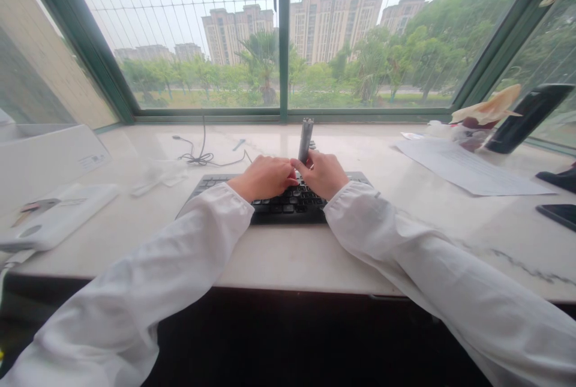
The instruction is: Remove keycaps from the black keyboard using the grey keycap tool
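Observation:
A black keyboard point(288, 216) lies on the white sill in front of me, with both my hands over its middle. My right hand point(327, 174) is closed around a grey rod-shaped tool point(306, 138), which stands nearly upright and has small prongs at its top end. The tool's lower end is hidden by my fingers. My left hand point(266, 177) is curled over the keys, its fingertips meeting my right thumb. Whatever its fingers hold, if anything, is hidden.
A black cable point(200, 159) lies coiled behind the keyboard, near a small blue strip point(238, 144). To the left are a white box point(54, 150) and a flat white device point(67, 213) with keys point(36, 207) on it. At right are a paper sheet point(468, 165) and a phone point(558, 215).

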The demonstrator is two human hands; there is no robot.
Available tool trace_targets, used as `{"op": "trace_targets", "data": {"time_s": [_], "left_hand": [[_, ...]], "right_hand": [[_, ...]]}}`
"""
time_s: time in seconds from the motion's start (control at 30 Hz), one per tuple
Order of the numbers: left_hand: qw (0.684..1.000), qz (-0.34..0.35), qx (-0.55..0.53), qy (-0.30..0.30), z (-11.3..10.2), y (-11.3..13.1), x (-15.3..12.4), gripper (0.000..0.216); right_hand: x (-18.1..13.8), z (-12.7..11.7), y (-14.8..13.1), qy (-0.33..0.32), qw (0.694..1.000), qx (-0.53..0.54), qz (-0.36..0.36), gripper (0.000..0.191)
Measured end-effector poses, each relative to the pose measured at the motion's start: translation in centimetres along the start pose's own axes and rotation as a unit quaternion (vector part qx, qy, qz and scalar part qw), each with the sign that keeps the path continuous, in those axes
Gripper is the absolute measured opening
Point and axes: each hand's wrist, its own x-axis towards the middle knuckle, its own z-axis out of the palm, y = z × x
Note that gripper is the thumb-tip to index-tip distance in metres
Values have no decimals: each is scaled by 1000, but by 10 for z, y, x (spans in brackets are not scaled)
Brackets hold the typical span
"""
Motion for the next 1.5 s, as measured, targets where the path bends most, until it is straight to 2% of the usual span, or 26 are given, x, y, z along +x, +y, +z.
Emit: {"op": "trace_targets", "data": {"time_s": [0.17,0.3,0.6,0.73,0.97,1.5], "left_hand": [[1000,8,-1,0,1,1,-1,28],[1000,4,-1,-1,1,2,-1,27],[1000,7,5,8,1,-1,-2,33],[1000,1,-1,6,2,-2,-2,32],[1000,-7,-17,-3,0,0,-1,29],[1000,-14,-20,-5,-3,1,-2,28]], "right_hand": [[3,-2,2,-51,999,2,16,36],[3,-1,4,-65,997,26,29,34],[0,4,6,-87,979,167,75,30],[1,3,5,-87,983,148,66,29],[2,0,3,-51,998,16,23,33],[-1,1,2,-56,998,5,7,34]]}}
